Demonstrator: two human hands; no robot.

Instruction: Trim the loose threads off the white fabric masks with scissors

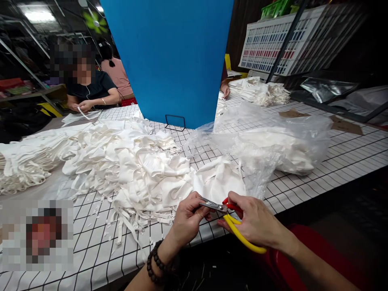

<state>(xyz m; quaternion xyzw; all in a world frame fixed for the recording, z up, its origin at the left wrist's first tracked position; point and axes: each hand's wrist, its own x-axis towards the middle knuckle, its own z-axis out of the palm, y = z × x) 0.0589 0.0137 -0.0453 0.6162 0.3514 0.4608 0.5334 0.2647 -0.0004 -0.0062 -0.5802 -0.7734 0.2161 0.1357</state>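
Observation:
My right hand is closed around scissors with red and yellow handles. Their metal blades point left, reaching the fingertips of my left hand. That hand is closed in a pinch, and a small bit of white fabric shows by the blades; the fingers hide most of what they hold. Just beyond both hands lies a white fabric piece with narrow straps. To its left spreads a loose heap of similar white pieces, with straps hanging toward the table's front edge.
A blue upright panel stands on the grid-patterned table. Clear plastic bags of white pieces lie right, stacked pieces left. Opposite, a person handles a white strip. White crates stand at back right.

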